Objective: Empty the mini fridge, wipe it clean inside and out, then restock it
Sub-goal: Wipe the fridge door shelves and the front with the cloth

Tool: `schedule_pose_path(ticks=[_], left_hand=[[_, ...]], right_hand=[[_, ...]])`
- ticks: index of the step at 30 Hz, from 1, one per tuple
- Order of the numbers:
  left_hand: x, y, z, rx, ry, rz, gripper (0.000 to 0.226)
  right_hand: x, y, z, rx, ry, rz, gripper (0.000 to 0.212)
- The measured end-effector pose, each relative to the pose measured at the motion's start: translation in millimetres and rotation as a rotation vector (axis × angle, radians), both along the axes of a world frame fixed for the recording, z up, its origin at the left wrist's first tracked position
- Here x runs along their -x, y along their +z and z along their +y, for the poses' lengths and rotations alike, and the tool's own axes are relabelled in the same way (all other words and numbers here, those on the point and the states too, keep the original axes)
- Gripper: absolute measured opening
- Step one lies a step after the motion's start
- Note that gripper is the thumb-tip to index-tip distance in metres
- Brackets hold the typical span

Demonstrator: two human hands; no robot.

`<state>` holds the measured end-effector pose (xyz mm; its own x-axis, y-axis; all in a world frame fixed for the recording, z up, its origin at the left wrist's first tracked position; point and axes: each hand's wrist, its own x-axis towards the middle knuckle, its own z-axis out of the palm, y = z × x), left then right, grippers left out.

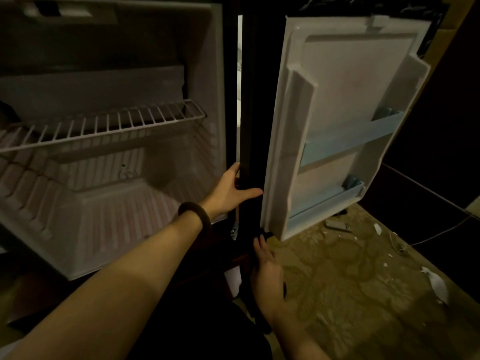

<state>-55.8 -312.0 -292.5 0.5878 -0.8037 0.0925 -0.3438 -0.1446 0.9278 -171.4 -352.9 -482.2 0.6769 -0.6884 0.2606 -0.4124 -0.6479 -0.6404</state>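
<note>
Mini fridge (111,141) fills the left half of the frame, door swung wide, cavity bare. White wire shelf (104,126) runs across its middle, sloping up toward the right; ribbed white floor below w/ a small drain fitting (127,174) at the back. Dark recess w/ a control housing at upper left, blurred.

Fridge door (337,120) hangs open at center-right, inner liner facing the camera, tilted. Two pale blue door racks on it: upper rack (350,141) across the mid panel, lower rack (327,203) near the bottom edge. Both look bare. Black gasket strip / hinge-side edge (250,100) runs vertically btwn cavity and door.

Left hand (231,190), center of frame, reaches in from lower left; dark band (197,214) on the wrist. Grip: thumb stretched right across the black edge, fingers wrapped round behind it at the cavity's right wall, so it holds that edge. Fingertips hidden.

Right hand (270,276), lower center, just below the door's bottom corner. Grip: fingers straight, together, pointing up, tips touching or just short of the dark hinge area; can't tell which. Holds nothing visible.

Patterned carpet (350,294) at lower right, w/ a remote control (337,226) lying near the door's lower edge, white paper scraps (436,284) scattered toward the right, and a thin cable (441,235) trailing across the far right.
</note>
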Motion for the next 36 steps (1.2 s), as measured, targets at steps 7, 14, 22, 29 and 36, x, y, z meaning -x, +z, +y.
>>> schedule_pose_path(ticks=[7,14,22,29,36], left_hand=[[-10.4,-8.2,-1.8,-0.058,-0.018,-0.002,0.070],[-21.7,-15.3,-4.9,-0.113,-0.013,-0.017,0.060],[-18.4,-5.7,-3.3,-0.114,-0.048,-0.027,0.065],[-8.6,1.1,-1.7,-0.168,-0.016,0.038,0.079],[9.7,-5.5,8.7,-0.027,0.149,-0.033,0.066]], right_hand=[[19.6,-18.6,9.5,-0.225,-0.002,0.077,0.052],[3.0,18.2,30.6,-0.066,-0.047,-0.220,0.072],[26.8,29.1,26.8,-0.210,0.054,-0.069,0.067],[45.6,82.5,11.4,-0.087,-0.041,-0.289,0.059],[65.5,131.4,-24.7,-0.022,-0.129,-0.309,0.052]])
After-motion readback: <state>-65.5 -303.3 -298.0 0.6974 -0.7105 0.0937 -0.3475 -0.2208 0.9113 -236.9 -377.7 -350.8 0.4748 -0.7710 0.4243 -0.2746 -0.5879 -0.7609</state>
